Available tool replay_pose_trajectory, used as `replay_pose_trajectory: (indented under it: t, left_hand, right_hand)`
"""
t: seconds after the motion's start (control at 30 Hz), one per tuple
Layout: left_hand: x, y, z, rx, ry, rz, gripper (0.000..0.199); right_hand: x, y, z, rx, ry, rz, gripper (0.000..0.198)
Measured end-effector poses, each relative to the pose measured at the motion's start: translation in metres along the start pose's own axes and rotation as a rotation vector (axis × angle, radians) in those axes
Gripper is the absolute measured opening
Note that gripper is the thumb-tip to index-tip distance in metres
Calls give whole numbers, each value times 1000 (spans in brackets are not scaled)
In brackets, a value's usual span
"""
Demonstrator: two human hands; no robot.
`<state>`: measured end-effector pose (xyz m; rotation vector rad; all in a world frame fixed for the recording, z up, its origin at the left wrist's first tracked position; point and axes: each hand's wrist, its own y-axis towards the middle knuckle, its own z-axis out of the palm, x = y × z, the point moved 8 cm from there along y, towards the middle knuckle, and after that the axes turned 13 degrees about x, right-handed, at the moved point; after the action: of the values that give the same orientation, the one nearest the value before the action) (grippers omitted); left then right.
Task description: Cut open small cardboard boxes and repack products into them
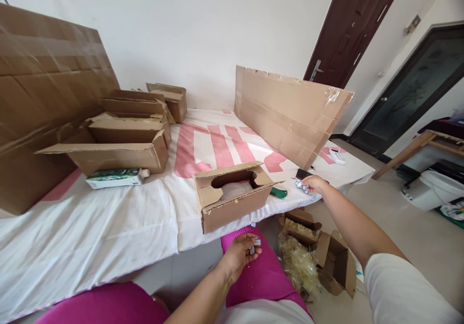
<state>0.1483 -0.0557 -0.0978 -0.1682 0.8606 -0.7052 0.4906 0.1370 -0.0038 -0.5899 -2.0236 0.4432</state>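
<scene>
The left hand (pixel 239 254) rests on a pink-clad thigh, fingers curled around a small object (pixel 255 243). The right hand (pixel 314 184) pinches small white pieces (pixel 301 185) on the tabletop (pixel 108 227), beside an open cardboard box (pixel 234 198).

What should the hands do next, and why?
Probably the right hand lifts the small patterned pieces it touches at the table's edge. The left hand already holds a similar piece over the lap, beside the open box.
</scene>
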Motion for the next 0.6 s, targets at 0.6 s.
replay_pose_trajectory:
  t: [0.6]
  left_hand:
    - [2, 2, -3, 4, -5, 4, 11]
  right_hand:
    - [1, 6, 0, -99, -82, -40, 34]
